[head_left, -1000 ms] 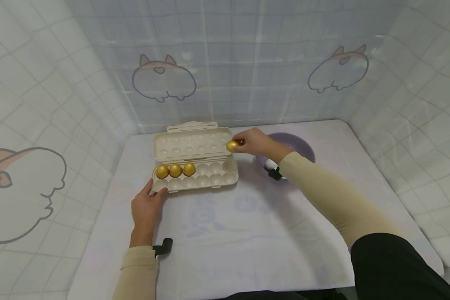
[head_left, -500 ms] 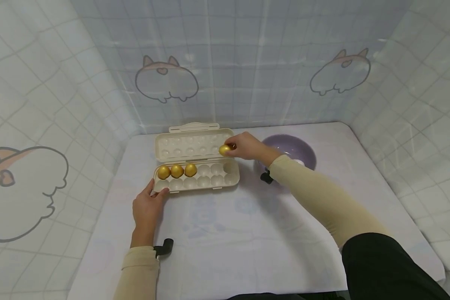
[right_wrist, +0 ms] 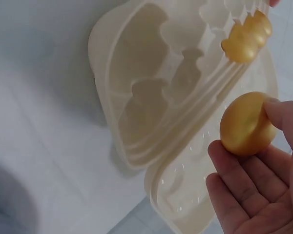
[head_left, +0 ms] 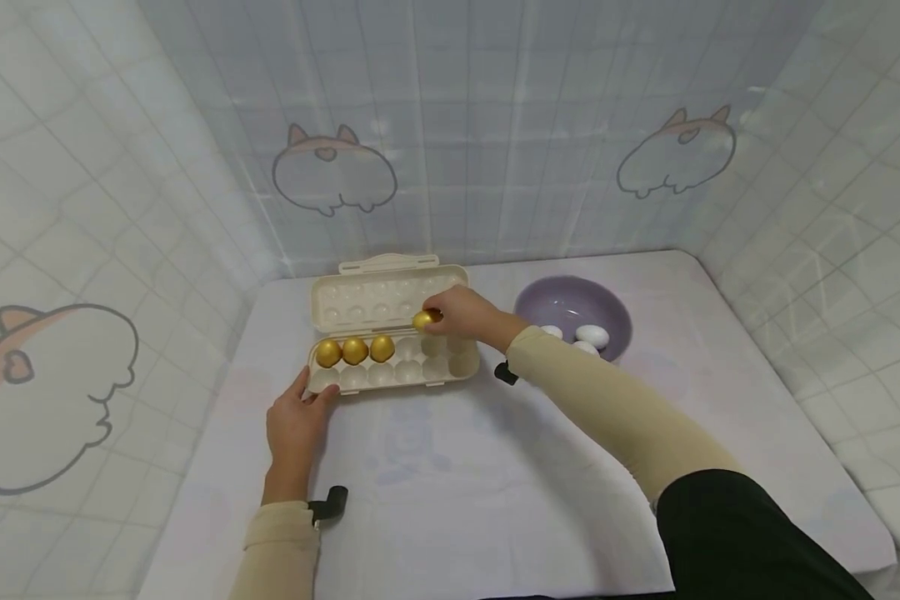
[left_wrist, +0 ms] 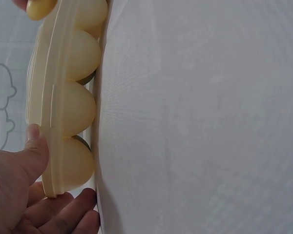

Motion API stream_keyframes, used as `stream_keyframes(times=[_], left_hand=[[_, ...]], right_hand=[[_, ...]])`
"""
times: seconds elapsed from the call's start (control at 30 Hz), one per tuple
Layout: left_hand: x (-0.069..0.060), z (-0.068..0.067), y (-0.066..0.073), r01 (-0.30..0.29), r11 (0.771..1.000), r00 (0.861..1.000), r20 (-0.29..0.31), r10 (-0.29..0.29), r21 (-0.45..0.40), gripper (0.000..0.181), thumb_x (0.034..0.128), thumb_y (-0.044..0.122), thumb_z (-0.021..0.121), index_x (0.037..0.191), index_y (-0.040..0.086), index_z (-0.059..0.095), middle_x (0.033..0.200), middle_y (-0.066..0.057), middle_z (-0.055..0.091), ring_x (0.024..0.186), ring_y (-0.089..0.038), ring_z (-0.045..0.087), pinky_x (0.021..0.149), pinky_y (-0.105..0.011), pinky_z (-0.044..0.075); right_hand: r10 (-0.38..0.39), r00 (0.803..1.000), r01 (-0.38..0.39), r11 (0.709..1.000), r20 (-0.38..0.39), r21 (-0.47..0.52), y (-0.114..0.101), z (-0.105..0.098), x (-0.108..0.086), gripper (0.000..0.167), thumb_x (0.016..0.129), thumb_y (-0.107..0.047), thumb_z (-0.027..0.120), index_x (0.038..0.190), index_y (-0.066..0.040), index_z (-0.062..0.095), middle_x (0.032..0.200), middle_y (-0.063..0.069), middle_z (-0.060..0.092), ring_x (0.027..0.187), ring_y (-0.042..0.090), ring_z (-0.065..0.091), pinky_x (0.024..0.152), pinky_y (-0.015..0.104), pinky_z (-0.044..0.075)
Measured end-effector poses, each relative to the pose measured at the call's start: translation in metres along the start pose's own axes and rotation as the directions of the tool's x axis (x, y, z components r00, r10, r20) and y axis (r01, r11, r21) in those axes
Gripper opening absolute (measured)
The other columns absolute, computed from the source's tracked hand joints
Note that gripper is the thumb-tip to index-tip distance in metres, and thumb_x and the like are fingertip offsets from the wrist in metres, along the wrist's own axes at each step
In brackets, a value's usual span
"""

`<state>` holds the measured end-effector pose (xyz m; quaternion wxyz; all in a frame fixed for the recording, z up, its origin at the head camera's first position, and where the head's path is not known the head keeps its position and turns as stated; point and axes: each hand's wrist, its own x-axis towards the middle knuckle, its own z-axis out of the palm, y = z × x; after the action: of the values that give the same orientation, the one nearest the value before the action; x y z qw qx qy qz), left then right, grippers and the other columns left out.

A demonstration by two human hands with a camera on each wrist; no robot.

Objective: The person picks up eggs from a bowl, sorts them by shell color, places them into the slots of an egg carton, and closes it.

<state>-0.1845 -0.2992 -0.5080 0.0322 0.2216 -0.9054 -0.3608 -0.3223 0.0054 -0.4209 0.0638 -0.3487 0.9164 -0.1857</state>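
Note:
A cream plastic egg carton (head_left: pixel 450 367) lies with its lid folded back on the table. Three golden eggs (head_left: pixel 355 351) fill the left part of its back row. At the carton's left end, my left hand (head_left: pixel 294 429) grips the corner; in the left wrist view the thumb (left_wrist: pixel 34 151) is on the rim and the fingers are around the end. My right hand (head_left: pixel 468 315) pinches another golden egg (right_wrist: pixel 249 123) between thumb and fingers, above the carton near the hinge. Part of the lid is hidden behind this hand.
Right of the carton stands a purple bowl (head_left: pixel 570 292) with several white eggs (head_left: pixel 592 336) in it, partly covered by the right sleeve. A white cloth (head_left: pixel 435 500) covers the table. Tiled-pattern curtains (head_left: pixel 457 167) rise behind and at both sides.
My right hand has carried the golden egg left, from near the bowl to over the carton's hinge. More of the bowl and its white eggs shows now. The left hand keeps its grip.

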Motion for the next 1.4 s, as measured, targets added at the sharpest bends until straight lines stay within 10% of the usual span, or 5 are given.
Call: stream_keyframes(times=[0.77,1.17,1.4], left_hand=[[-0.003,0.0,-0.002,-0.047,0.999,0.998,-0.035,0.047,0.006,0.079,0.0949,0.044,0.079,0.161,0.018,0.044,0.143,-0.017,0.063,0.148,-0.045,0.048,0.121,-0.062,0.04],[-0.005,0.001,0.0,-0.031,1.0,0.999,-0.032,0.031,0.003,0.079,0.0954,0.044,0.078,0.162,0.02,0.043,0.137,-0.016,0.068,0.149,-0.044,0.048,0.122,-0.061,0.039],[-0.004,0.001,0.0,-0.027,1.0,0.999,-0.023,0.027,-0.006,0.079,0.0958,0.043,0.078,0.162,0.02,0.042,0.139,-0.017,0.067,0.148,-0.044,0.048,0.122,-0.061,0.039]], right_hand=[[0.031,0.999,-0.025,0.966,0.019,-0.258,-0.027,0.048,0.016,0.015,0.101,-0.031,0.069,0.108,-0.017,0.073,0.098,-0.002,0.071,0.083,0.014,0.061,0.068,0.029,0.049],[-0.09,0.995,0.098,0.866,0.04,-0.491,-0.036,0.06,0.012,0.021,0.099,-0.019,0.069,0.12,-0.017,0.072,0.117,0.002,0.074,0.105,0.019,0.071,0.091,0.03,0.062],[-0.111,0.991,0.132,0.862,0.072,-0.489,-0.039,0.063,0.01,0.033,0.095,-0.022,0.075,0.127,-0.016,0.069,0.125,0.001,0.071,0.115,0.019,0.067,0.104,0.031,0.058]])
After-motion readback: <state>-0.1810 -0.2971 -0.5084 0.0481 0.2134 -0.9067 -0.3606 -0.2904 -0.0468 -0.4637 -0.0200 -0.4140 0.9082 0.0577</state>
